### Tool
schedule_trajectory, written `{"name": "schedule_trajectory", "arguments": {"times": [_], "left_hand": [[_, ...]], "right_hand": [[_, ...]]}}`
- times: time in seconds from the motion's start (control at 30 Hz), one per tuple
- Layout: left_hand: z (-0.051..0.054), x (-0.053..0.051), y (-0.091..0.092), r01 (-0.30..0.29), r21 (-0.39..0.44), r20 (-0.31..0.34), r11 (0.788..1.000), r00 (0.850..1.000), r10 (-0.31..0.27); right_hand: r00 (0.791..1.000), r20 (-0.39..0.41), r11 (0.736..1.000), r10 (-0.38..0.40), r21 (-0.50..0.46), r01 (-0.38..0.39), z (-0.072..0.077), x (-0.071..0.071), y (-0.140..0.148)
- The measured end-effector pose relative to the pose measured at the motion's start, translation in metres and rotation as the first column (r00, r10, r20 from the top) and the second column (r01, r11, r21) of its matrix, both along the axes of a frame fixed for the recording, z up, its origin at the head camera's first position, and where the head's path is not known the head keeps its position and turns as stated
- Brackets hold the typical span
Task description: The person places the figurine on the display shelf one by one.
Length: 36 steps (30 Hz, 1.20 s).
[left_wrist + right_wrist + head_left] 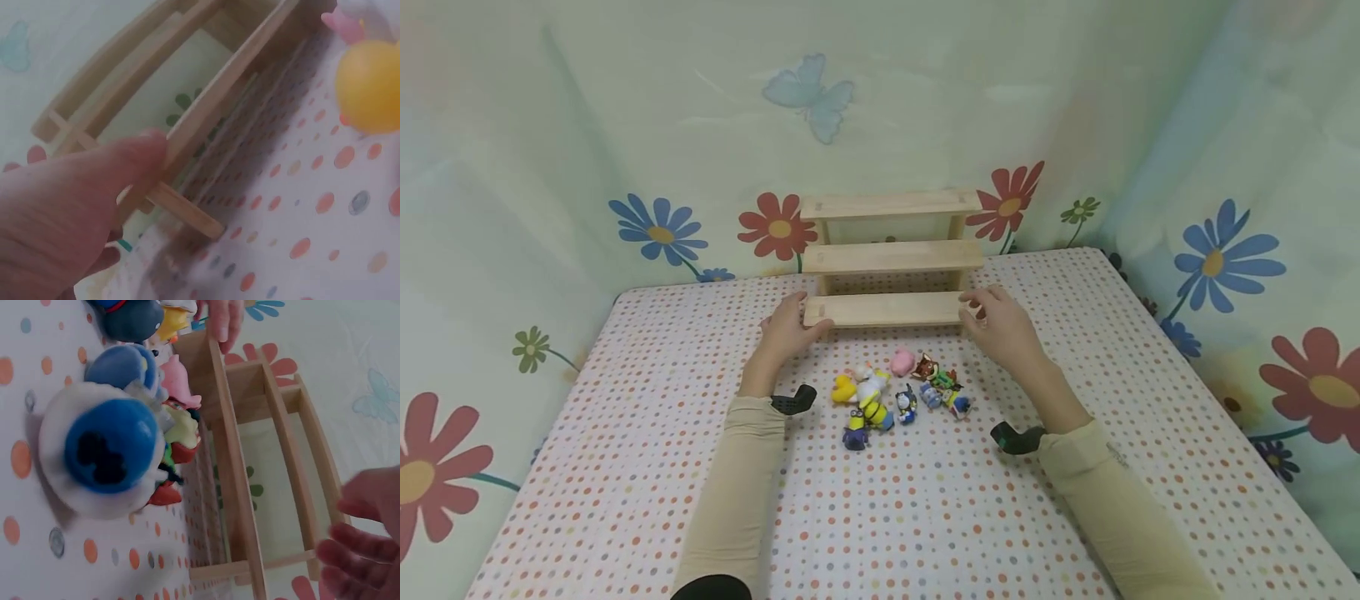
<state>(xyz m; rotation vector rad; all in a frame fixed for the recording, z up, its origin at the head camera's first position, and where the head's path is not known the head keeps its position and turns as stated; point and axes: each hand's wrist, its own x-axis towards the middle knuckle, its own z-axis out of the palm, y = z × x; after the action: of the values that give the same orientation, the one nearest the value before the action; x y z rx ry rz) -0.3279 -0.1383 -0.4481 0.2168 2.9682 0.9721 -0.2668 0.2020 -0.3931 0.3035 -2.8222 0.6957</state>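
A three-step wooden shelf point(891, 257) stands at the back of the table. My left hand point(784, 332) grips the left end of its lowest board, with the thumb point(147, 150) laid on the board's edge. Beside the right end of that board is my right hand point(1006, 327); in the right wrist view its fingers point(359, 544) are loosely bent, apart from the wood, and hold nothing. Several small toy figures lie in front of the shelf, among them a pink one point(902, 362), a yellow one point(843, 388) and a purple-clothed one point(854, 431).
The table wears a dotted cloth point(880, 517). Behind the shelf hangs a flowered backdrop point(700, 125), which continues along both sides. A blue-and-white figure point(112, 447) lies close in the right wrist view. Dark wrist-worn devices show at both cuffs.
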Motion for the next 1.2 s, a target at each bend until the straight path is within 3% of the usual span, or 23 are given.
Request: {"name": "schedule_trajectory", "arguments": {"times": [0.1, 0.27, 0.4, 0.5, 0.57, 0.67, 0.83, 1.2], "left_hand": [[-0.009, -0.002, -0.007, 0.024, 0.087, 0.063, 0.996, 0.998, -0.029], [-0.019, -0.005, -0.012, 0.028, 0.239, 0.1, 0.971, 0.994, -0.053], [-0.027, -0.005, -0.012, 0.019, 0.323, 0.098, 0.946, 0.994, -0.054], [-0.034, -0.004, -0.011, 0.025, 0.355, 0.091, 0.935, 0.994, -0.061], [-0.039, -0.004, -0.01, 0.037, 0.372, 0.074, 0.927, 0.995, -0.07], [-0.044, -0.005, -0.009, 0.04, 0.394, 0.047, 0.918, 0.997, -0.064], [-0.043, -0.006, -0.007, 0.019, 0.389, 0.034, 0.921, 0.999, -0.034], [-0.04, -0.006, -0.007, -0.004, 0.394, 0.028, 0.919, 1.0, -0.008]], "right_hand": [[0.984, 0.14, 0.992, 0.112, 0.047, -0.119, 0.0, 0.0, -0.006], [0.886, 0.369, 0.941, 0.281, 0.074, -0.329, 0.001, 0.007, -0.011], [0.818, 0.466, 0.892, 0.337, 0.121, -0.436, 0.0, 0.017, -0.015], [0.789, 0.52, 0.864, 0.328, 0.172, -0.473, -0.001, 0.026, -0.02], [0.787, 0.536, 0.852, 0.305, 0.216, -0.477, -0.002, 0.03, -0.022], [0.805, 0.529, 0.853, 0.269, 0.257, -0.454, -0.005, 0.034, -0.024], [0.82, 0.506, 0.854, 0.269, 0.267, -0.446, -0.009, 0.032, -0.025], [0.775, 0.558, 0.866, 0.297, 0.183, -0.464, -0.003, 0.027, -0.018]]}}
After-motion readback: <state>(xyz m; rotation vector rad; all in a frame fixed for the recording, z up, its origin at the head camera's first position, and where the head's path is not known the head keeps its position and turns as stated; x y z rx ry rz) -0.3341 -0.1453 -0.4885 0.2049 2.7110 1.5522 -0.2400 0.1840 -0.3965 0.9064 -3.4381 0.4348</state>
